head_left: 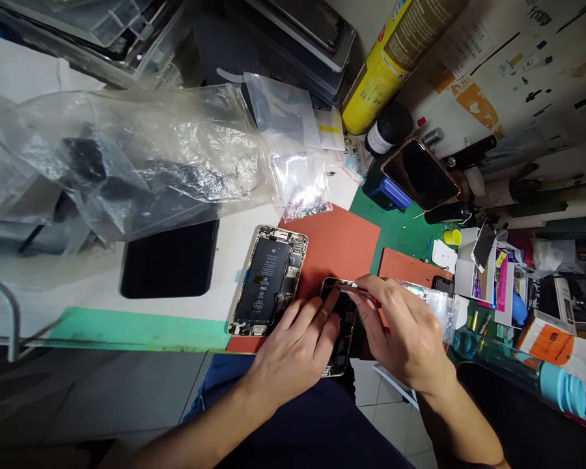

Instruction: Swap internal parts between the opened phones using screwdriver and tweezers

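My left hand (293,348) rests on a small opened phone (340,326) at the bench's front edge, fingers pressing its left side. My right hand (400,332) pinches thin metal tweezers (354,290), their tip over the phone's upper end. Beside it to the left, a larger opened phone (268,280) lies with its black battery showing, partly on a red mat (336,244).
A black screen panel (168,260) lies left of the opened phones. Large and small clear plastic bags (127,156) sit behind. A yellow spray can (385,65), a dark jar (388,127), a propped phone (420,172), parts boxes and a teal-capped bottle (522,368) crowd the right.
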### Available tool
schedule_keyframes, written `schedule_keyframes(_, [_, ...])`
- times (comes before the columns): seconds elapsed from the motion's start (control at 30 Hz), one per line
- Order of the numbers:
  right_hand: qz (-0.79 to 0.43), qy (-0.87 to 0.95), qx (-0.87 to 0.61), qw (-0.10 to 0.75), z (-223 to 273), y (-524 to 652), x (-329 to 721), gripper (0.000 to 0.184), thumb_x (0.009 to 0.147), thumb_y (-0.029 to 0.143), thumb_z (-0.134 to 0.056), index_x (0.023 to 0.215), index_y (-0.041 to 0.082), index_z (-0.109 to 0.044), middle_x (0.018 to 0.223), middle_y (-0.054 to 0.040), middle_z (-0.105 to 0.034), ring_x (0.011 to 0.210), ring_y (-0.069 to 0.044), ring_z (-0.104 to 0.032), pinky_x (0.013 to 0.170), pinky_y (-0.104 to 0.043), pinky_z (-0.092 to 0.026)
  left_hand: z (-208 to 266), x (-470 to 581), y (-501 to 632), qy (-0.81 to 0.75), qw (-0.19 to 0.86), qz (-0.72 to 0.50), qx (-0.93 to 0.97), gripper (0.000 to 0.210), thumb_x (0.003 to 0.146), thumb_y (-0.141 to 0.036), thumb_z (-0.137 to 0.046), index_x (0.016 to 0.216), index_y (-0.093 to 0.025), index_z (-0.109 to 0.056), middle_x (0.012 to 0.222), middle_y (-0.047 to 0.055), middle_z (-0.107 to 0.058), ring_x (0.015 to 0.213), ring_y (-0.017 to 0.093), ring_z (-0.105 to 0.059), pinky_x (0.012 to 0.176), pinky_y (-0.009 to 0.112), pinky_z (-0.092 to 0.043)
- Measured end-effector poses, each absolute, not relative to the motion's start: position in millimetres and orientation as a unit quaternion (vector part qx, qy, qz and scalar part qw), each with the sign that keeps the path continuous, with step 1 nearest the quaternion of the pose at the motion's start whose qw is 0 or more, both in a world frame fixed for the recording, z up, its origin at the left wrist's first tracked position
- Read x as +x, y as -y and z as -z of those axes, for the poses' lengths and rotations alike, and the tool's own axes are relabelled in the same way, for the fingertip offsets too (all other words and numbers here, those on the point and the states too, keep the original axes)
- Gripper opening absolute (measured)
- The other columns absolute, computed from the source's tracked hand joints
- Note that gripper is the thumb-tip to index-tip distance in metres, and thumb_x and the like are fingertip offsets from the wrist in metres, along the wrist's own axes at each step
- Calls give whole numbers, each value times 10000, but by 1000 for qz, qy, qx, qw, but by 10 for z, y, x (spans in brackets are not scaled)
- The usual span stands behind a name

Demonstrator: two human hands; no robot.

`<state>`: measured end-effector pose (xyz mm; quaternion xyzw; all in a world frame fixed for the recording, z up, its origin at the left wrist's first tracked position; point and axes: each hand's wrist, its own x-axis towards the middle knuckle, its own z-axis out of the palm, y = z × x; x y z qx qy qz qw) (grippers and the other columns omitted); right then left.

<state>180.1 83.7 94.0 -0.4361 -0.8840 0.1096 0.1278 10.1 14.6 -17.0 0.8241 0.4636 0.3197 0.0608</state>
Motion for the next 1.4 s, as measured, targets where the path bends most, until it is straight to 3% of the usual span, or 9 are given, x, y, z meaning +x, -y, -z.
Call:
schedule_keyframes(0.13, [-177, 889, -413, 89, -981, -865, 1808, 302, 1096, 81, -464, 1369, 179, -547, 1124, -99, -738, 905, -189, -705, 788, -355, -629, 168, 99, -152, -465, 61, -314, 826, 229, 977, -28, -559, 1089, -51, -757, 1264, 226, -780, 1111, 350, -685, 980, 516, -563])
schedule_keyframes(0.3, [-129, 894, -411, 123, -924, -881, 1790, 153, 1090, 130, -600, 1225, 189, -557, 948, -51, -709, 772, -176, -647, 671, -326, -566, 164, 103, -162, -459, 55, -321, 827, 214, 965, -33, -584, 1090, -37, -758, 1185, 225, -796, 1077, 352, -690, 955, 515, -572])
schedule_keyframes(0.43, [-163, 897, -392, 123, -898, -886, 1781, 190, 1068, 71, -577, 1230, 164, -543, 1038, -106, -713, 870, -204, -665, 740, -360, -584, 155, 104, -168, -464, 52, -322, 824, 219, 967, -31, -569, 1075, -39, -760, 1262, 235, -780, 1086, 351, -694, 949, 510, -577])
schedule_keyframes(0.53, [-134, 897, -399, 136, -894, -878, 1777, 174, 1064, 89, -614, 1198, 178, -548, 927, -62, -684, 769, -189, -622, 659, -342, -538, 147, 103, -166, -463, 51, -321, 825, 234, 966, -26, -567, 1099, -32, -759, 1261, 232, -783, 1096, 350, -698, 969, 511, -577])
schedule_keyframes(0.67, [-150, 894, -401, 131, -884, -860, 1785, 199, 1052, 69, -605, 1209, 175, -544, 963, -79, -686, 813, -203, -643, 675, -350, -538, 148, 105, -157, -466, 52, -318, 824, 220, 968, -38, -583, 1094, -48, -763, 1252, 211, -791, 1101, 345, -704, 980, 509, -581])
schedule_keyframes(0.77, [-126, 897, -399, 141, -871, -857, 1781, 193, 1049, 65, -625, 1186, 178, -548, 899, -57, -685, 739, -190, -614, 637, -343, -509, 155, 103, -149, -468, 53, -318, 822, 223, 973, -40, -570, 1081, -64, -764, 1256, 201, -793, 1114, 344, -701, 991, 509, -580])
schedule_keyframes(0.93, [-139, 900, -387, 144, -856, -861, 1769, 238, 1025, 20, -620, 1205, 159, -550, 939, -88, -718, 804, -213, -654, 673, -358, -539, 154, 100, -139, -468, 57, -317, 823, 244, 983, -43, -551, 1099, -58, -764, 1282, 202, -788, 1129, 346, -692, 992, 513, -574])
schedule_keyframes(1.2, [-105, 887, -403, 199, -786, -814, 1822, 241, 1004, 18, -699, 1159, 164, -586, 908, -46, -725, 723, -159, -607, 637, -323, -535, 137, 95, -160, -468, 62, -319, 822, 254, 986, -40, -535, 1075, -69, -772, 1258, 182, -797, 1120, 334, -688, 1010, 501, -561])
schedule_keyframes(1.4, [-96, 883, -415, 195, -749, -813, 1834, 232, 1016, 44, -700, 1173, 176, -592, 927, -37, -730, 735, -157, -615, 650, -320, -556, 145, 99, -155, -470, 63, -317, 821, 283, 987, -39, -504, 1087, -66, -768, 1215, 174, -806, 1108, 334, -688, 1016, 502, -557])
